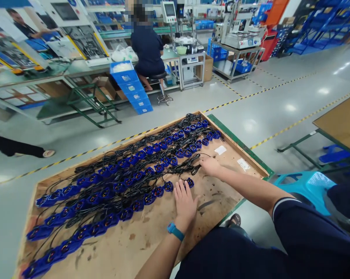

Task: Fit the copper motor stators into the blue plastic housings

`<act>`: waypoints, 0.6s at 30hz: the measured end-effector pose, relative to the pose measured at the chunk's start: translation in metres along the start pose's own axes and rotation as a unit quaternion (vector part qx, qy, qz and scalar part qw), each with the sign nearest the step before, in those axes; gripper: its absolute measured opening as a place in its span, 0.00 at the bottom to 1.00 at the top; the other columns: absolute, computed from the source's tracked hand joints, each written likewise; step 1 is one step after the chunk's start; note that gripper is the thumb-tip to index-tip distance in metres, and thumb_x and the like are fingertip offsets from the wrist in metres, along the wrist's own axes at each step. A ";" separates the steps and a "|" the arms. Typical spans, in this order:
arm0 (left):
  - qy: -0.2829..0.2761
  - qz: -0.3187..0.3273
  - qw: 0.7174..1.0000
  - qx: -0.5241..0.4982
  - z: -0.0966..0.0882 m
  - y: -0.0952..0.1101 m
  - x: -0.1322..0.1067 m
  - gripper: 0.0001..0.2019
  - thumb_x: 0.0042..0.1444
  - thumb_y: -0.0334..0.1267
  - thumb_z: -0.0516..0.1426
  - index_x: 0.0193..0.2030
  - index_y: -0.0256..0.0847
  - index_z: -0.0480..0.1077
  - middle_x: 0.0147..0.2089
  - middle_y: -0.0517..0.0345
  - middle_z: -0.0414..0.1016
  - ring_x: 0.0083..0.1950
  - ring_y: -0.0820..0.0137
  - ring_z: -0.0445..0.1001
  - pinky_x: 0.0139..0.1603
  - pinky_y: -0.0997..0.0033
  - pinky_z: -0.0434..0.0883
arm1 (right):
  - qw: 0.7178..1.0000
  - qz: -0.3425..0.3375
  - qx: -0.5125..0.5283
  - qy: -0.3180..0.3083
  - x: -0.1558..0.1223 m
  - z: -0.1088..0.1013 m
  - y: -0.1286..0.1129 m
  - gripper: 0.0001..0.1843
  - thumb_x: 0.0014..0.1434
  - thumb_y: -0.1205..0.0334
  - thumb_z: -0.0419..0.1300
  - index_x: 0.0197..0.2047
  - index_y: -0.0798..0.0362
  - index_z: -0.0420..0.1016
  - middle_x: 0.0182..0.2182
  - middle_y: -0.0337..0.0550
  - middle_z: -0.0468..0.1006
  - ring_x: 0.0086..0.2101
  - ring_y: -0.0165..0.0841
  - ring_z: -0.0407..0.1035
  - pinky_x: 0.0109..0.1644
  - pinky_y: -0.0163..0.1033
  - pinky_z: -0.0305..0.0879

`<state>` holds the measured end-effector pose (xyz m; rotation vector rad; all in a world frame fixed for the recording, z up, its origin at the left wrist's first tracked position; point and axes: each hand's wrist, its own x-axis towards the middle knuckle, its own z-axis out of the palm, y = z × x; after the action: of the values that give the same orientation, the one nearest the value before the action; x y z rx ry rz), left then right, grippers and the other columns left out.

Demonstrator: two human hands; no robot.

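Rows of blue round housings (149,198) with black cables (181,167) lie in a shallow wooden tray (151,240). My left hand (185,201) rests near the right end of the nearest row, its fingers stretched out and the thumb apart. The fingertips are at a blue housing (189,182) and partly cover it. Beyond it, my right hand (211,166) has its fingers bent at the end of a coiled black cable bundle. Its fingertips are partly hidden, but they appear closed on the cable.
White paper labels (243,164) lie at the tray's right side. A turquoise stool (305,188) stands at right, near a board-topped table (342,120). Ahead, a person sits on a stool beside stacked blue bins (132,87). Another person's leg (14,145) shows at left.
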<state>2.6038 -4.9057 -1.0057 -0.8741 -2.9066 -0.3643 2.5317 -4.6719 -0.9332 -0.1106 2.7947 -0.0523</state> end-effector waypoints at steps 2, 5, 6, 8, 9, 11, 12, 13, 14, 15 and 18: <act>0.004 -0.040 0.999 0.006 0.003 0.010 0.012 0.45 0.59 0.51 0.59 0.72 0.18 0.48 0.75 0.24 0.43 0.76 0.39 0.36 0.73 0.38 0.47 | 0.999 0.026 0.003 0.018 -0.003 -0.004 0.000 0.15 0.66 0.68 0.49 0.51 0.59 0.72 0.45 0.59 0.77 0.48 0.43 0.71 0.51 0.43 0.65; 0.020 -0.087 0.996 0.029 0.009 0.010 0.040 0.48 0.59 0.53 0.57 0.71 0.12 0.46 0.73 0.21 0.46 0.75 0.37 0.40 0.73 0.37 0.46 | 0.998 0.060 0.013 0.028 0.008 -0.011 0.000 0.15 0.67 0.69 0.48 0.52 0.58 0.71 0.44 0.60 0.77 0.47 0.43 0.72 0.49 0.43 0.66; 0.027 -0.099 0.994 0.039 0.010 0.007 0.050 0.49 0.59 0.55 0.57 0.71 0.11 0.46 0.73 0.20 0.47 0.75 0.37 0.42 0.73 0.37 0.46 | 0.997 0.069 0.017 0.026 0.013 -0.014 -0.001 0.14 0.66 0.70 0.49 0.51 0.59 0.72 0.43 0.60 0.77 0.46 0.44 0.72 0.49 0.44 0.67; 0.038 -0.118 0.991 0.057 0.010 0.000 0.066 0.50 0.59 0.56 0.56 0.70 0.09 0.45 0.71 0.17 0.49 0.74 0.35 0.45 0.72 0.36 0.48 | 0.995 0.088 0.025 0.031 0.021 -0.021 -0.005 0.15 0.65 0.72 0.49 0.51 0.61 0.72 0.45 0.63 0.77 0.47 0.45 0.72 0.49 0.47 0.67; 0.046 -0.123 0.989 0.060 0.008 -0.003 0.070 0.49 0.59 0.56 0.55 0.70 0.10 0.46 0.70 0.17 0.51 0.73 0.35 0.46 0.71 0.35 0.50 | 0.994 0.097 0.029 0.040 0.020 -0.023 -0.008 0.15 0.65 0.71 0.49 0.51 0.61 0.72 0.47 0.64 0.76 0.48 0.45 0.71 0.51 0.48 0.66; 0.068 -0.117 0.989 0.053 0.000 -0.006 0.068 0.43 0.60 0.53 0.54 0.70 0.16 0.50 0.70 0.16 0.52 0.73 0.32 0.47 0.66 0.29 0.54 | 0.991 0.115 0.035 0.061 0.006 -0.021 -0.016 0.15 0.67 0.68 0.48 0.53 0.59 0.72 0.52 0.61 0.74 0.51 0.44 0.69 0.53 0.47 0.65; 0.081 -0.097 0.991 0.044 -0.004 -0.007 0.063 0.40 0.61 0.51 0.54 0.70 0.21 0.53 0.70 0.17 0.51 0.72 0.30 0.47 0.62 0.25 0.56 | 0.989 0.122 0.041 0.068 -0.007 -0.015 -0.021 0.15 0.68 0.65 0.49 0.52 0.56 0.72 0.52 0.57 0.74 0.52 0.42 0.68 0.54 0.45 0.65; 0.087 -0.070 0.993 0.035 -0.008 -0.008 0.058 0.37 0.61 0.50 0.54 0.70 0.26 0.55 0.72 0.17 0.48 0.72 0.27 0.46 0.58 0.21 0.57 | 0.989 0.122 0.049 0.070 -0.022 -0.006 -0.025 0.13 0.69 0.61 0.50 0.50 0.53 0.73 0.50 0.51 0.75 0.49 0.39 0.69 0.52 0.42 0.65; 0.081 -0.046 0.995 0.029 -0.010 -0.010 0.056 0.37 0.59 0.49 0.55 0.70 0.29 0.56 0.73 0.18 0.45 0.72 0.25 0.44 0.55 0.18 0.57 | 0.988 0.099 0.077 0.085 -0.037 0.008 -0.029 0.14 0.69 0.58 0.50 0.49 0.52 0.73 0.47 0.49 0.77 0.44 0.37 0.70 0.47 0.41 0.67; 0.055 -0.011 0.998 0.024 -0.009 -0.012 0.056 0.37 0.57 0.50 0.57 0.70 0.32 0.57 0.73 0.20 0.45 0.71 0.23 0.44 0.54 0.14 0.55 | 0.988 0.076 0.106 0.083 -0.052 0.025 -0.030 0.15 0.68 0.54 0.52 0.48 0.52 0.74 0.44 0.47 0.78 0.39 0.37 0.71 0.43 0.40 0.67; -0.076 0.205 0.975 -0.023 0.004 -0.004 0.080 0.32 0.54 0.49 0.61 0.65 0.49 0.64 0.72 0.39 0.58 0.67 0.30 0.58 0.53 0.15 0.57 | 0.973 0.102 0.166 0.125 -0.107 0.086 -0.020 0.22 0.65 0.43 0.56 0.47 0.52 0.76 0.41 0.46 0.78 0.36 0.36 0.71 0.37 0.38 0.68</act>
<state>2.5354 -4.8650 -0.9986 -1.5325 -2.7516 -0.3419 2.6628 -4.6853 -0.9772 0.2848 2.9797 -0.5128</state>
